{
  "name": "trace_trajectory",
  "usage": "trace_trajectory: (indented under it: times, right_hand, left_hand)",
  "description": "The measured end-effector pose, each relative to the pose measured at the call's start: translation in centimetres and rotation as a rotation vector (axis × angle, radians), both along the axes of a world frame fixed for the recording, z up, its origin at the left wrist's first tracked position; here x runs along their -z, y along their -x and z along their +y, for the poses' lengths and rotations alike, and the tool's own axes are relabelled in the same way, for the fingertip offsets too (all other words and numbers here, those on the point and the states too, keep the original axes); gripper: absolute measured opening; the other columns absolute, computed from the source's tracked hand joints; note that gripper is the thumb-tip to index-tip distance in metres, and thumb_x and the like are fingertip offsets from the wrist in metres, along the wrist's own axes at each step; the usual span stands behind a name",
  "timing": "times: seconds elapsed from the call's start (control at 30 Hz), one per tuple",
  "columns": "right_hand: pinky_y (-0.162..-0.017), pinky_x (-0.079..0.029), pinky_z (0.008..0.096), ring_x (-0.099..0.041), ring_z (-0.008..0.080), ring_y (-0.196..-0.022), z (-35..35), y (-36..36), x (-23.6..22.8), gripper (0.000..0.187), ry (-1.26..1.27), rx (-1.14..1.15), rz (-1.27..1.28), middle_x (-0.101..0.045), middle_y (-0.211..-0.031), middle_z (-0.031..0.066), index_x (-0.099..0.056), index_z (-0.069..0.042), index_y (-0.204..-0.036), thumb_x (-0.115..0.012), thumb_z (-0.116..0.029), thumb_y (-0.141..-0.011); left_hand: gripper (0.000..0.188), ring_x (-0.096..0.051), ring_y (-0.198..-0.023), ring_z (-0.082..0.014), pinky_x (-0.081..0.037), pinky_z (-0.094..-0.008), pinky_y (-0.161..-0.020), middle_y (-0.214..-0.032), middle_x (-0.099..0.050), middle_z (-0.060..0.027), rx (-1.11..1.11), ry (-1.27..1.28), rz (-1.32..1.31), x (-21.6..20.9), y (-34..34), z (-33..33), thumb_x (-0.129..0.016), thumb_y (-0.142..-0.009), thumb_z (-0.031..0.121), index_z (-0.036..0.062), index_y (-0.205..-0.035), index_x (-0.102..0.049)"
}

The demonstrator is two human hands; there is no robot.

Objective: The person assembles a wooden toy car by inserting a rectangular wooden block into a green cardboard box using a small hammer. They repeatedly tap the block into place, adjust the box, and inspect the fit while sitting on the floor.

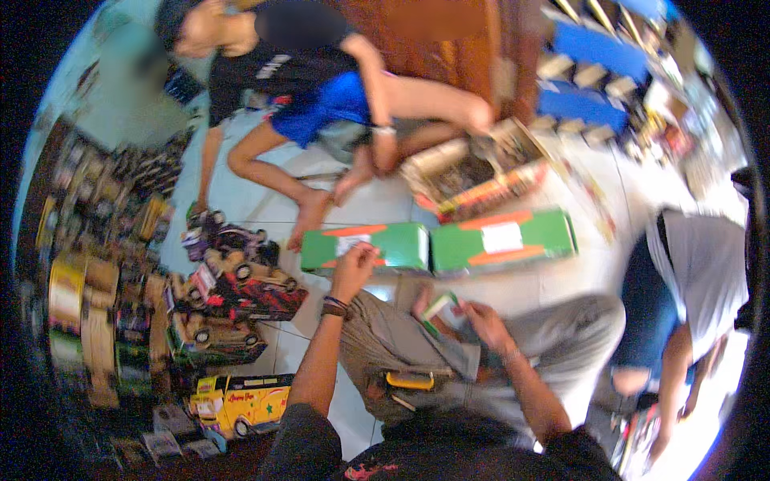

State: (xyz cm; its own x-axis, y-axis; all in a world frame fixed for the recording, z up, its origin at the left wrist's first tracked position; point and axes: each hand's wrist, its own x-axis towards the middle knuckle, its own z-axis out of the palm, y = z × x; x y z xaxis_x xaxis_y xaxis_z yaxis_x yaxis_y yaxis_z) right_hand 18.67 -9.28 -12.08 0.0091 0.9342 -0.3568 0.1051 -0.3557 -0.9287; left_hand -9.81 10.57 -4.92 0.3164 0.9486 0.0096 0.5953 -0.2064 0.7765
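Two long green boxes with orange shapes lie end to end on the floor before me: a left box and a right box. Each carries a white label on top. My left hand is over the near side of the left box, fingers drawn together at its label; whether they pinch the label is too blurred to tell. Above my lap, my right hand is closed on the edge of a small white sheet with a green border. A yellow tool or handle rests on my trousers.
Painted wooden toy trucks crowd the left floor, with a yellow toy bus nearer me. Beyond the green boxes stands an open carton of small dark items. One person sits opposite; another bends at the right. Blue racks stand behind.
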Motion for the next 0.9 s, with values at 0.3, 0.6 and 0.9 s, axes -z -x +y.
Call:
trace_trajectory:
  times: [0.3, 0.6, 0.9]
  right_hand:
    - [-0.089, -0.048, 0.029, -0.06, 0.0103, -0.106, 0.0, 0.0, -0.2, 0.045, -0.089, 0.061, 0.379, -0.066, -0.112, 0.0011, -0.058, -0.01, -0.138, -0.057, -0.04, -0.104]
    - [-0.092, -0.046, 0.0321, -0.054, 0.0085, -0.112, 0.0, -0.4, 0.3, 0.033, -0.067, 0.028, 0.753, -0.064, -0.116, -0.0041, -0.057, -0.016, -0.131, -0.055, -0.036, -0.106]
    - [-0.1, -0.045, 0.0284, -0.055, 0.0092, -0.112, -0.2, 0.0, -0.1, 0.028, -0.051, -0.326, 0.616, -0.065, -0.12, -0.0005, -0.062, -0.009, -0.128, -0.06, -0.024, -0.104]
  left_hand:
    - [0.043, -0.065, -0.098, -0.0129, -0.055, -0.0292, -0.086, -0.108, -0.067, -0.0052, 0.539, 0.472, -0.047, 0.0, -5.8, -9.2, -0.074, -0.094, 0.016, 0.0071, -0.132, -0.057]
    - [0.069, -0.062, -0.114, -0.0183, -0.054, -0.0322, -0.094, -0.132, -0.057, -0.009, 0.318, 0.471, -0.148, 1.7, -6.1, -9.9, -0.071, -0.095, 0.008, 0.0096, -0.154, -0.037]
    - [0.055, -0.064, -0.116, -0.0174, -0.052, -0.032, -0.096, -0.131, -0.065, -0.011, 0.11, 0.693, -0.568, 0.2, -5.8, -9.7, -0.059, -0.104, 0.014, 0.011, -0.154, -0.038]
